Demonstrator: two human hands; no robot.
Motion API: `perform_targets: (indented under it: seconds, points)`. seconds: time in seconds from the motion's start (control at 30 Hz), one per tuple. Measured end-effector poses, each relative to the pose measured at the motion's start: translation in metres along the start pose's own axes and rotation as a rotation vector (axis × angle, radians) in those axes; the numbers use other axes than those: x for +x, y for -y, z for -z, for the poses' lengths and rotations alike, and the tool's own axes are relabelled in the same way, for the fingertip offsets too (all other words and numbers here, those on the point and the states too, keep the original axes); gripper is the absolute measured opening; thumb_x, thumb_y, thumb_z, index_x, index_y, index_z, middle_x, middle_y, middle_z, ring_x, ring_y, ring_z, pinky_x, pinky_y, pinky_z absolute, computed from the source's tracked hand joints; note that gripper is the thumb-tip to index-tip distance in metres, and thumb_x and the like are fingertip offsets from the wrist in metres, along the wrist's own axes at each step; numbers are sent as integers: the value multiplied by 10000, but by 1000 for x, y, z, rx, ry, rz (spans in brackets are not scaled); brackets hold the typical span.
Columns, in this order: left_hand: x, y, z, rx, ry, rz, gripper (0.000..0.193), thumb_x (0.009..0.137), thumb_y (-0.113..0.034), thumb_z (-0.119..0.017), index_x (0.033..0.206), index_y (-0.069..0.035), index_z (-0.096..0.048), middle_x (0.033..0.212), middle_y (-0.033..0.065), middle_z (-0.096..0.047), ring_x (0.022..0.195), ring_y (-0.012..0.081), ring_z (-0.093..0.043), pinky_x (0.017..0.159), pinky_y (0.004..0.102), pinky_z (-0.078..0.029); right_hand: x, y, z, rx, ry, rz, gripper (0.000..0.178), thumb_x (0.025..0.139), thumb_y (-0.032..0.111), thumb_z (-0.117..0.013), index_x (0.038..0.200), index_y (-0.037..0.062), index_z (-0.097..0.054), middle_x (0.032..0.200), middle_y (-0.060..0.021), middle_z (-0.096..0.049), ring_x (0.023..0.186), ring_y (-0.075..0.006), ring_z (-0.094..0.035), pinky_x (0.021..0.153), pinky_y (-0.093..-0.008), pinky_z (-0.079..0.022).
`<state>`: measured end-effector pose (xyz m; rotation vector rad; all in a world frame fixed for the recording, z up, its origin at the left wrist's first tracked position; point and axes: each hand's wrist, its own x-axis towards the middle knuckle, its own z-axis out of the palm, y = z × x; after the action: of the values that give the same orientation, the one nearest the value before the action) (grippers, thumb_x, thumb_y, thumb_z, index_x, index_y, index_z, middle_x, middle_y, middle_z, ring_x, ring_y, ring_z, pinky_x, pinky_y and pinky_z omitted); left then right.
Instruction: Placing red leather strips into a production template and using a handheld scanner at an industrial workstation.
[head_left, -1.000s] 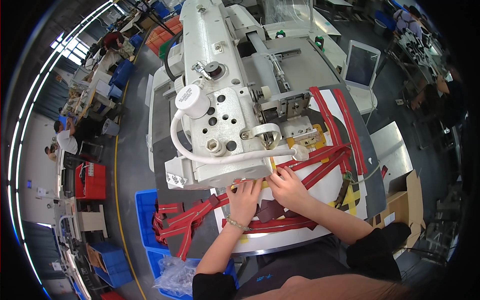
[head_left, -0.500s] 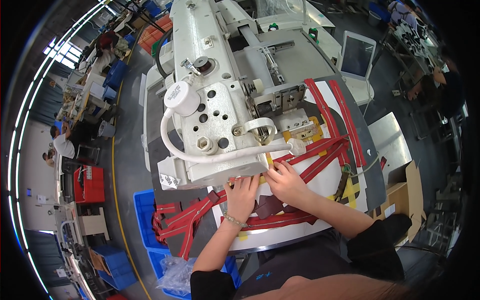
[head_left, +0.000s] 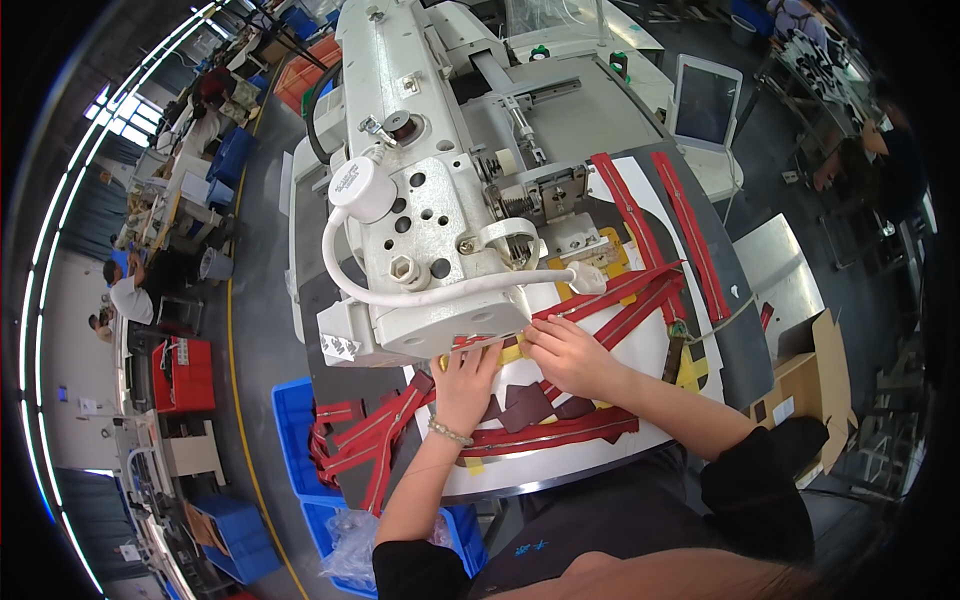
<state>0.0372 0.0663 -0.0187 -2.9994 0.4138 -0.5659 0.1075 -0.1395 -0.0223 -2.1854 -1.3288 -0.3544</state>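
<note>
Left hand (head_left: 467, 388): fingers bent, tips at lower edge of sewing machine (head_left: 440, 235); grip hidden, cannot tell. Right hand (head_left: 568, 355): fingers bunched beside red zipper strip (head_left: 625, 288) running toward 2 o'clock, probably steadying it; hold unclear. Maroon patches (head_left: 527, 408), left hand's 4 o'clock, presumably within reach.

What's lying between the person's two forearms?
Dark maroon patches and, nearer the body, a red zipper strip, over a white sheet, in the head view.

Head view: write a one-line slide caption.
Left hand and right hand side by side at the front of a white sewing machine, with red zipper strips lying around them.
</note>
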Motion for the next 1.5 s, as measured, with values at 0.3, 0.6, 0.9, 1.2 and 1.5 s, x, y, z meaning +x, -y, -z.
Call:
perform_targets:
  seconds: [0.3,0.6,0.9,1.2,1.5]
  points:
    - [20,54,-14,-547,238,27,472,777,-515,-679,939,-73,-703,856,87,-689,773,269,-644,720,373,-496,5,-6,-1,64,-49,-9,332,663,28,-625,994,23,-600,1122,-125,-597,1088,-292,-560,921,-411,-449]
    - [24,71,-47,-729,400,18,485,721,-404,-767,1106,-129,-659,1099,2,-669,1017,194,-599,897,342,-462,6,-12,-4,56,-59,-12,281,691,54,-620,969,24,-592,1114,-119,-606,1085,-280,-570,907,-386,-462]
    - [23,72,-49,-886,464,120,480,709,-294,-809,1126,-120,-645,1081,-3,-666,954,144,-604,860,311,-484,7,-10,-5,43,-103,-3,244,718,70,-599,958,29,-585,1104,-95,-607,1061,-249,-575,875,-362,-472]
    - [21,57,-31,-902,498,283,453,741,-471,-738,988,-94,-694,988,54,-695,958,223,-629,829,371,-499,5,-16,-8,52,-92,7,218,736,85,-584,948,35,-587,1092,-88,-606,1044,-242,-581,856,-353,-477]
    - [4,32,-6,-462,388,311,688,678,-597,-704,1045,-18,-643,992,166,-626,1000,332,-555,888,429,-387,8,-18,3,-10,-44,167,158,741,108,-588,890,58,-581,1002,-70,-609,947,-218,-606,875,-351,-475]
